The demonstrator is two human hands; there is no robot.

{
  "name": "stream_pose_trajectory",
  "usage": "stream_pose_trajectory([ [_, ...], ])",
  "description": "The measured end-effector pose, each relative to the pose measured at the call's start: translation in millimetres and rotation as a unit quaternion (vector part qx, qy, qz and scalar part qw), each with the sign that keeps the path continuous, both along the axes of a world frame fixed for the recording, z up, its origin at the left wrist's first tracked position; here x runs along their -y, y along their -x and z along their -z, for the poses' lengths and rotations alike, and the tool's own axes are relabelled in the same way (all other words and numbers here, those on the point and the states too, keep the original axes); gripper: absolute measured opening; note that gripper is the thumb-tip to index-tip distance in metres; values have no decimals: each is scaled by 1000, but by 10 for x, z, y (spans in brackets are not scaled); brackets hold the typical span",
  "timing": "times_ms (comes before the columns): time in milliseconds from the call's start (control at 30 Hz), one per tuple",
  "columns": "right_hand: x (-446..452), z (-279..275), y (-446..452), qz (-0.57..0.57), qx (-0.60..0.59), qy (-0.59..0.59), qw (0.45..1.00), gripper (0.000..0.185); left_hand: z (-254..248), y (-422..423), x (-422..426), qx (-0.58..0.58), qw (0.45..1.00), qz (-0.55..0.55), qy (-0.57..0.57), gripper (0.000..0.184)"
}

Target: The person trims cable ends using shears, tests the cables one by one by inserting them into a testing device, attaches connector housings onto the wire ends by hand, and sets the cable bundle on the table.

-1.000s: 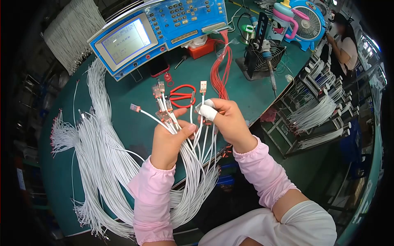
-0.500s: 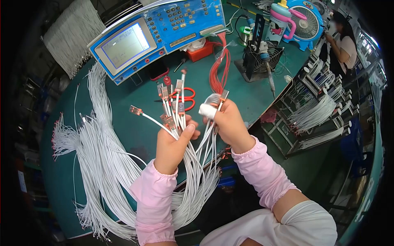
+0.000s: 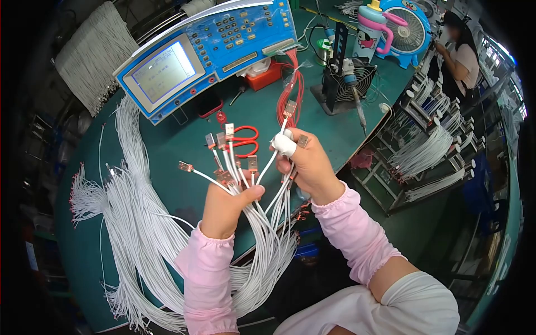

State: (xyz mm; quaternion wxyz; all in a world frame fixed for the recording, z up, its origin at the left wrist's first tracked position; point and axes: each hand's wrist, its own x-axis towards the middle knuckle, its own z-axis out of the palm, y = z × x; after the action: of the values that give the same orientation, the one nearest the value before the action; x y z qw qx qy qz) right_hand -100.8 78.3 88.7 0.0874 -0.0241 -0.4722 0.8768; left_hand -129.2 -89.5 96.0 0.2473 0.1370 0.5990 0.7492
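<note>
My left hand (image 3: 224, 205) is closed round a bunch of white USB cables (image 3: 261, 223), whose metal plugs fan out above the fingers. One plug (image 3: 185, 166) sticks out to the left. My right hand (image 3: 310, 162), with white tape on a finger, pinches a single cable whose USB plug (image 3: 289, 108) points up. Several more cables run down from the right palm, and another plug (image 3: 302, 140) shows beside the knuckles. Red-handled scissors (image 3: 243, 142) lie on the table just behind the left bunch, their blades hidden by the plugs.
A blue tester (image 3: 223, 39) with a lit screen stands at the back, red wires (image 3: 290, 89) leading from it. A soldering iron (image 3: 358, 103) rests beside a small fan. White cable bundles (image 3: 139, 218) cover the left side. A person (image 3: 460, 58) sits at far right.
My right hand has raised one cable out of the bunch, its plug now standing above the taped finger. My left hand has moved slightly down and left. The view has shifted a little.
</note>
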Motion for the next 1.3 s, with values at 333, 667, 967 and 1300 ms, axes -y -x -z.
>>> stream_pose_trajectory([
  [333,-28,40,-104,-71,-45,-23,996,18,-14,25,0,54,997,-29,-48,41],
  [667,125,-136,-112,-75,25,-180,980,11,7,-48,-71,-37,999,-31,8,11],
  [967,103,32,-61,-27,-13,-227,973,13,18,7,-9,25,999,10,-25,19],
  [1300,283,-34,-169,-131,-51,-401,905,26,66,99,51,5,995,24,-99,28],
])
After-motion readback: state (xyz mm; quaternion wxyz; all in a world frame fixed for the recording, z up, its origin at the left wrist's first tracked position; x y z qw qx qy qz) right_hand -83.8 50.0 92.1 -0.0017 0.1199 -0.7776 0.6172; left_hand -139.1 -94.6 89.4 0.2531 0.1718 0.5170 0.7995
